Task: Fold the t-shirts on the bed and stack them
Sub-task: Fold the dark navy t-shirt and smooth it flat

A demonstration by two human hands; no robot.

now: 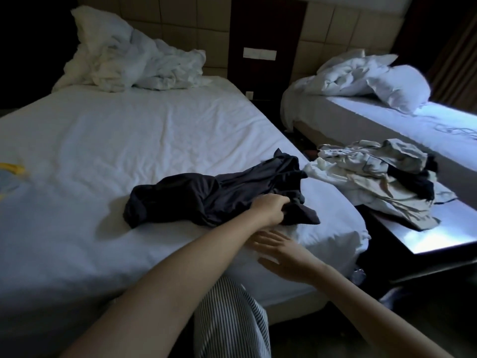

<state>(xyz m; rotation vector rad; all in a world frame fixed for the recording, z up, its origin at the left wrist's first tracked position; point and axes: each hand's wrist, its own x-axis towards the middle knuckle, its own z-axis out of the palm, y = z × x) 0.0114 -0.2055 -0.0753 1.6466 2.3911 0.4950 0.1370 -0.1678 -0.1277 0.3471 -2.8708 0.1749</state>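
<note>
**Left hand clutches dark t-shirt on the bed**

Gripping with curled fingers, the left hand (271,206) holds the near right end of a crumpled dark t-shirt (206,200), which lies on the white bed (103,151) near its right edge. Just nearer, the right hand (280,250) hovers flat with fingers spread. A pile of pale clothes (366,182) sits on the glossy table (438,236) to the right.

Dark t-shirt (211,195): unfolded, on the bed (103,140).
You see it crumpled into one long bunch, lying flat on the white sheet near the bed's right edge. Your left grip (271,209) holds a fold at its near edge.
</note>
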